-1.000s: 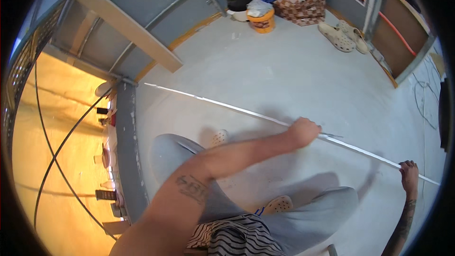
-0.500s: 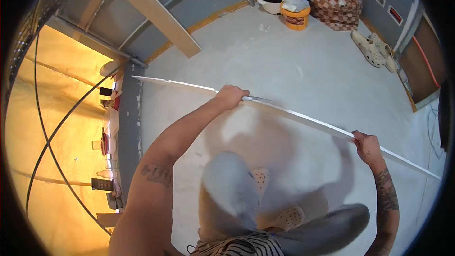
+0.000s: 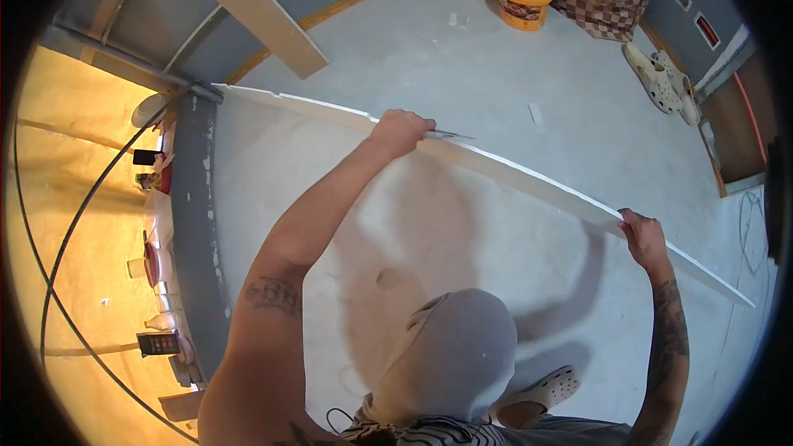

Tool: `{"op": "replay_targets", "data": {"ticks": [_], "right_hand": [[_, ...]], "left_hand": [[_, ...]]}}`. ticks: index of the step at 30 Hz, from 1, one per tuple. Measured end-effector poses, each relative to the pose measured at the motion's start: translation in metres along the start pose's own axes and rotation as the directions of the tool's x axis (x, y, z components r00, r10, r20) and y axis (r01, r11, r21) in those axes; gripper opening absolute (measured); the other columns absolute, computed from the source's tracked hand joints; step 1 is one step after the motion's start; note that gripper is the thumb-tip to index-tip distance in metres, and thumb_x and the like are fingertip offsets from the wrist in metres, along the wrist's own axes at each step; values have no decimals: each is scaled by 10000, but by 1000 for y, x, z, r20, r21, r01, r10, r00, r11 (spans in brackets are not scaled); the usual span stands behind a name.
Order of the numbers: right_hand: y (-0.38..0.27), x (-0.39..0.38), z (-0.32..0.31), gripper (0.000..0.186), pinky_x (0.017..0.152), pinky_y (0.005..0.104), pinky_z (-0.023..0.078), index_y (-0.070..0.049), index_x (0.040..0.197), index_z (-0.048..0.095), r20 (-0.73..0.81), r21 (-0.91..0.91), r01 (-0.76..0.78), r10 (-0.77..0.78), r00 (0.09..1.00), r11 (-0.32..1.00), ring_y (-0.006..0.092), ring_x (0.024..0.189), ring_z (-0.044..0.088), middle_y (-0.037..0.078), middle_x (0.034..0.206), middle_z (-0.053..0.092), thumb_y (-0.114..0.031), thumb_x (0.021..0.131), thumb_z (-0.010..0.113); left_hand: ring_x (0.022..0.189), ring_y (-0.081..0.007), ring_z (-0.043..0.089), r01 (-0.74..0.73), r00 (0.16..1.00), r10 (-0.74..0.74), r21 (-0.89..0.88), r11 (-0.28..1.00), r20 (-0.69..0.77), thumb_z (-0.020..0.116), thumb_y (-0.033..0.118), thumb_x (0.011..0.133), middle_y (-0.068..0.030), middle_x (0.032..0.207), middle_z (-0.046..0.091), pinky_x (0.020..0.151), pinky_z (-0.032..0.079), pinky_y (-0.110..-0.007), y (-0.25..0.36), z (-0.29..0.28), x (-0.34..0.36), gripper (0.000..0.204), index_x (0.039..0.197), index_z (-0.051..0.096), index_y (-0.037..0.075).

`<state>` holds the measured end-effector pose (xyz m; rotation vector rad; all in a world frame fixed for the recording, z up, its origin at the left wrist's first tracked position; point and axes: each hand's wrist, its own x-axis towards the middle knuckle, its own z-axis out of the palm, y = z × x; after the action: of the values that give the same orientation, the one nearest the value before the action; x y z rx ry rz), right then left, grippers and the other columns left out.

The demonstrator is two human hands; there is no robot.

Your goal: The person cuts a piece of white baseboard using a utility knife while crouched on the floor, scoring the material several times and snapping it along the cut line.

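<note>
A long, thin white board (image 3: pixel 529 177) runs on a slant across the view, standing on edge. Its upper edge is rough and notched toward the left end. My left hand (image 3: pixel 401 132) is closed over that edge near the middle. A thin, pointed metal tool (image 3: pixel 450 134) sticks out from the same hand; its handle is hidden in my fingers, so its kind is unclear. Farther right, my right hand (image 3: pixel 644 239) grips the board, thumb and fingers on its edge.
My bent knee (image 3: pixel 450 355) and a clog (image 3: pixel 541 396) are below the board. A loose plank (image 3: pixel 264 25) leans at upper left. An orange bucket (image 3: pixel 524 10), checked bag (image 3: pixel 601 7) and spare clogs (image 3: pixel 661 83) stand at the far side. Black cables (image 3: pixel 87 190) cross at left.
The board has tilted so more of its face shows, and its left end sits higher in view. My knee has swung right. Both hands keep their grip.
</note>
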<state>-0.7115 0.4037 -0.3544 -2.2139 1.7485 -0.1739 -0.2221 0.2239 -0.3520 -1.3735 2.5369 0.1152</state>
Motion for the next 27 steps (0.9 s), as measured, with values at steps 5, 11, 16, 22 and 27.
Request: {"op": "replay_targets", "data": {"ticks": [5,11,16,22,27], "right_hand": [[-4,15,22,129,642,482,487,-104,1022,603,-38,21,5,-4,999,1000,379,746,629,147,834,660,-166,912,577],[7,41,56,161,710,509,483,-115,1035,593,-12,19,3,-3,1000,1000,417,841,617,182,865,657,-205,904,575],[15,46,74,155,704,513,480,-105,1017,592,4,9,-67,67,998,998,398,836,626,172,851,659,-217,916,554],[14,54,69,151,706,500,487,-103,994,601,-37,39,-96,98,995,995,388,820,630,157,826,661,-227,913,568],[-17,88,79,189,714,466,501,-101,990,601,-59,82,35,-30,998,996,352,848,633,119,858,645,-272,908,593]], "left_hand": [[865,-331,666,31,998,-32,-14,999,-57,611,131,833,-122,876,691,727,510,-472,-24,8,15,204,1027,656,174],[943,-347,650,69,990,-69,-2,998,-123,576,167,856,-134,947,690,818,497,-488,-49,32,23,219,1051,677,177],[915,-351,650,66,975,-99,-166,984,-199,623,174,856,-151,948,682,778,504,-463,-28,48,8,179,1023,674,133],[582,-141,578,196,871,-491,-929,315,17,602,284,961,-36,664,555,548,504,-306,77,82,-63,220,1017,591,71],[656,-158,549,242,953,30,-693,-679,302,484,282,969,-39,774,527,661,520,-355,155,95,-81,381,1254,500,31]]}}
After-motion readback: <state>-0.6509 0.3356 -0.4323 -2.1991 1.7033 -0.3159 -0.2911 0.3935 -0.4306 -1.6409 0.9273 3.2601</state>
